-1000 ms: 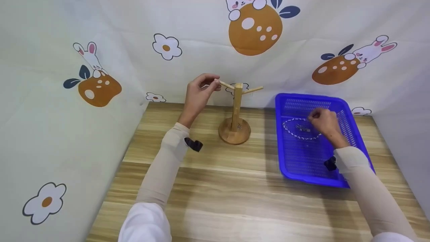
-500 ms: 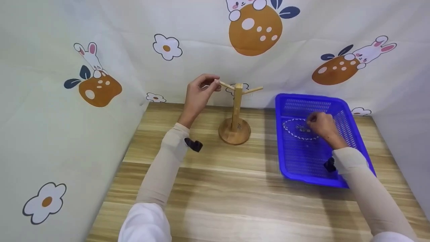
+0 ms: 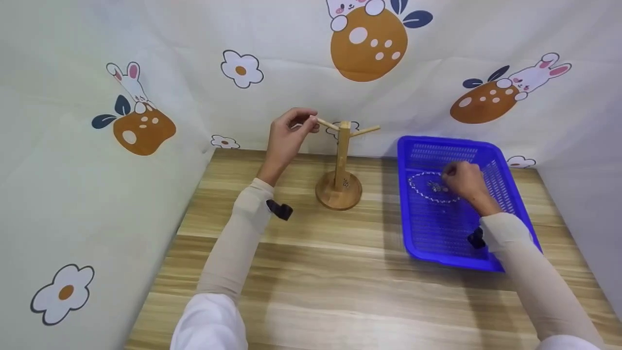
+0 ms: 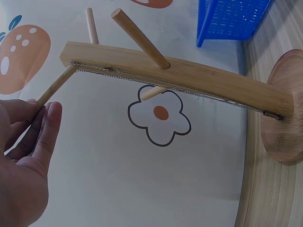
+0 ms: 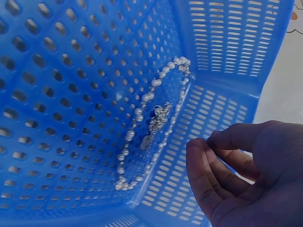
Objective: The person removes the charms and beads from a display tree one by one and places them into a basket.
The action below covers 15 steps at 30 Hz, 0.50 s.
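My left hand pinches the tip of a peg on a wooden jewelry stand. From that peg a thin silver chain runs down along the post to the round base. Above the blue basket, my right hand has its thumb and fingertips together, with nothing visible between them. Inside the basket lies a white beaded necklace spread in a loop. A bunched silver chain sits within that loop. In the head view, the right hand hides part of the necklace.
Other pegs stick out from the post. The stand and the basket both rest on a wood-grain table, near the patterned cloth at the back. Black straps circle the wrists.
My right hand has shifted slightly left and down, nearer the bunched chain in the basket, then stayed almost still. The left hand keeps its place on the peg.
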{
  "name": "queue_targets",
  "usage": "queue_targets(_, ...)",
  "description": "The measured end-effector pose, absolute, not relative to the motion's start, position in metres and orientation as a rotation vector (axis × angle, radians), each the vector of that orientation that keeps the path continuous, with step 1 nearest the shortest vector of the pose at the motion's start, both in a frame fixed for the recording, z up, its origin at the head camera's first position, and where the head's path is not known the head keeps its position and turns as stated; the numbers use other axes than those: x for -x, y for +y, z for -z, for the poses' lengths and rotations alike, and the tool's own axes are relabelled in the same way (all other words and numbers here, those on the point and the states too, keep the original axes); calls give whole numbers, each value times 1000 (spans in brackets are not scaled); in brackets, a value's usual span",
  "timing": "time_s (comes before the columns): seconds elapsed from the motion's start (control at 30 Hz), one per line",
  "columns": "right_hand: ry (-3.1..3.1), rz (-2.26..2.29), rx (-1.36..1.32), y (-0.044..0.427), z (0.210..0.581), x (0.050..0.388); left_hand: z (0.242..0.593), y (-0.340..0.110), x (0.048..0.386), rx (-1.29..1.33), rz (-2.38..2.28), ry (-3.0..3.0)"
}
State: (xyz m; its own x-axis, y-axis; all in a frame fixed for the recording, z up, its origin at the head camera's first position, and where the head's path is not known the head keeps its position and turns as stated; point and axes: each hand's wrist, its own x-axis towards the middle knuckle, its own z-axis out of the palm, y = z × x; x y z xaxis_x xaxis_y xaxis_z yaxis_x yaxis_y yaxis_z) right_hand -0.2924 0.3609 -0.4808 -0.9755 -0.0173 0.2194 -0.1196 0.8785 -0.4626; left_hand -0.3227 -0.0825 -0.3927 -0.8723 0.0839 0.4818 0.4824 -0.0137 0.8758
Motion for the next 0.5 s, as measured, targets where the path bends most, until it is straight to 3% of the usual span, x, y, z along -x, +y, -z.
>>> queue_targets(0.5,-2667,-840,-254,312,427,289,393,-81,324,584,1958,-1980)
